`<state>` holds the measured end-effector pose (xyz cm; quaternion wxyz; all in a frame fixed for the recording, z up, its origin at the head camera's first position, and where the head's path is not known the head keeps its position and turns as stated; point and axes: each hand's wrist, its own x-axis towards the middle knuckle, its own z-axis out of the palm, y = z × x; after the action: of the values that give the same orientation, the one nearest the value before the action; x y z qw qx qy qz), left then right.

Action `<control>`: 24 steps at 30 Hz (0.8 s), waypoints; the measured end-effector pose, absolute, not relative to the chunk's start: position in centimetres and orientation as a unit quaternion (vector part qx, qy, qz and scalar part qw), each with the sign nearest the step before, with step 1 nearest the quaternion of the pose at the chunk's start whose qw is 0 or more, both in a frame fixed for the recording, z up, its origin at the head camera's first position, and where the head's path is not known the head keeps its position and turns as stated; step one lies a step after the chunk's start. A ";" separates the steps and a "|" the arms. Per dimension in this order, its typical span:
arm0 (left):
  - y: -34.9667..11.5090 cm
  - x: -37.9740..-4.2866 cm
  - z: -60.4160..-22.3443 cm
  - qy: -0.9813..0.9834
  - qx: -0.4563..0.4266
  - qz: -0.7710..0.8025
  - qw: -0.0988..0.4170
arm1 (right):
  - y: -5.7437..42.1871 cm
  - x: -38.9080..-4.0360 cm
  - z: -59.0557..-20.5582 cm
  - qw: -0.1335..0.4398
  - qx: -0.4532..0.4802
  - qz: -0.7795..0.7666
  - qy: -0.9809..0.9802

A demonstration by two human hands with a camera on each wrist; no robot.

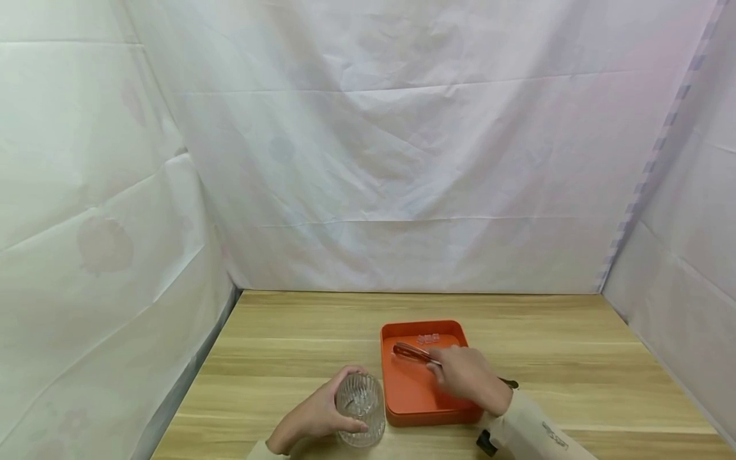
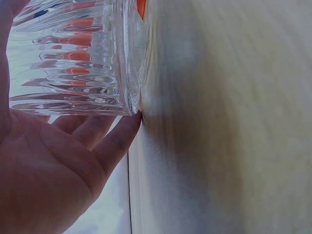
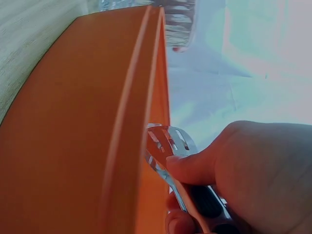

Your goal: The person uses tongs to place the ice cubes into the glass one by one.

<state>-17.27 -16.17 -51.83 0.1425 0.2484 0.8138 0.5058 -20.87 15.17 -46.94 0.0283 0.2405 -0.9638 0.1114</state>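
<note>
My left hand (image 1: 316,412) curls round a clear ribbed glass (image 1: 361,409) on the table, left of an orange tray (image 1: 405,390). In the left wrist view, fingers lie along the side of the glass (image 2: 73,58), down near its base. My right hand (image 1: 467,377) reaches over the right side of the tray and grips metal tongs (image 1: 409,350), whose heads hang over the tray floor. The right wrist view shows the slotted head of the tongs (image 3: 168,139) and black pads on the handle. Several small clear cubes (image 1: 428,338) lie at the tray's far end.
The wood-grain table (image 1: 310,326) reaches back to a hanging white cloth (image 1: 397,191), with more cloth at the left and right sides. Black pieces (image 1: 486,442) show beside the right sleeve. The tray has low upright walls.
</note>
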 end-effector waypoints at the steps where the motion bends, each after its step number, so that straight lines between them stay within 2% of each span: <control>1: -16.2 -17.3 -51.8 0.814 0.249 0.506 0.143 | 15.3 -20.8 -46.8 0.028 0.240 0.115 -0.964; 24: -16.2 -17.3 -51.8 0.810 0.249 0.508 0.152 | 16.8 -19.4 -45.4 0.044 0.235 0.154 -0.959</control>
<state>-17.27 -16.19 -51.76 0.1518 0.2494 0.8104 0.5080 -19.43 16.83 -45.42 0.0442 0.2354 -0.9587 0.1536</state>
